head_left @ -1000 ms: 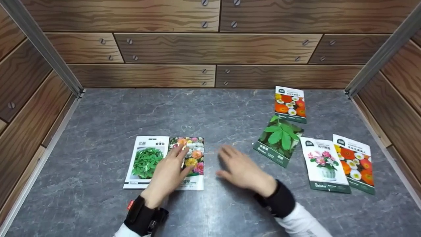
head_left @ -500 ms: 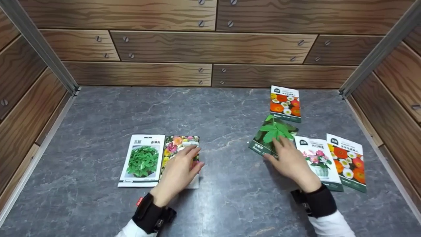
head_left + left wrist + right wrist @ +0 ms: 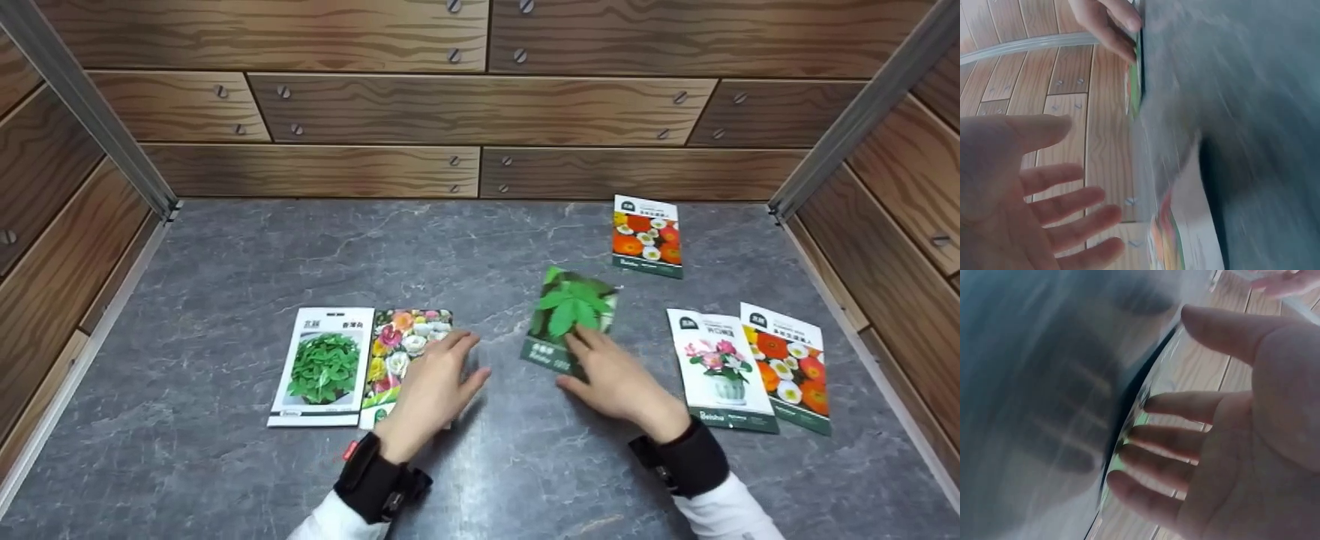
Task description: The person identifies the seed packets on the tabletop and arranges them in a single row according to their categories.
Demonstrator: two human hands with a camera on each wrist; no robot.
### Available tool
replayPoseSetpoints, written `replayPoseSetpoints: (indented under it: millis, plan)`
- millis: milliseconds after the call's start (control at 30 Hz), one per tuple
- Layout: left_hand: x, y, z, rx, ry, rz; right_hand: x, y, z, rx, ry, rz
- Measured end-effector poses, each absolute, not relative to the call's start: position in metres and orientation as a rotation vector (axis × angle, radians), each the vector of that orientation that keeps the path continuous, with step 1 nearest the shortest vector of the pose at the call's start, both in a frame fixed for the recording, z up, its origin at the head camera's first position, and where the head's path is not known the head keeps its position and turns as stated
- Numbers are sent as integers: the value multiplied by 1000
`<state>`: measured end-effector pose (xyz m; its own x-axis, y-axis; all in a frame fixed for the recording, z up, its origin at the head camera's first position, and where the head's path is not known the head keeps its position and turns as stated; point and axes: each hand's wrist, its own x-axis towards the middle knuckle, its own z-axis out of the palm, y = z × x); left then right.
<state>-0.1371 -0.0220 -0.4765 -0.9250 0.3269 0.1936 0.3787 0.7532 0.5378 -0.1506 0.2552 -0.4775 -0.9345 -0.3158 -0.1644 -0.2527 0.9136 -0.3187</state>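
Note:
My right hand rests its extended fingertips on a seed packet with a green leaf picture, which lies flat and slightly tilted in the middle of the table. In the right wrist view, the fingertips press along that packet's surface. My left hand hovers with spread fingers over a seed packet with mixed flowers, covering its right side. In the left wrist view the hand grips nothing, and its fingers are apart from the packet. Directly left of it lies a white packet with a leafy herb picture.
At the right lie a pink-flower packet and, partly under it, an orange-flower packet. A matching orange-flower packet lies farther back. Wood-patterned walls enclose the grey marbled table.
My right hand moved right onto the green leaf packet, then slid it left, away from the orange-flower packet behind it. The left hand shifted slightly right, uncovering more of the mixed-flower packet.

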Motion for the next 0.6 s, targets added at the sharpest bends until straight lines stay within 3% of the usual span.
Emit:
replayPoseSetpoints:
  millis: [267,600]
  plan:
    - [-138,0,-477,-563,-2900,-965,-146,247,-477,-557,2817,-531]
    - [-140,32,-475,-506,-3098,-929,-148,248,-469,-278,2885,-546]
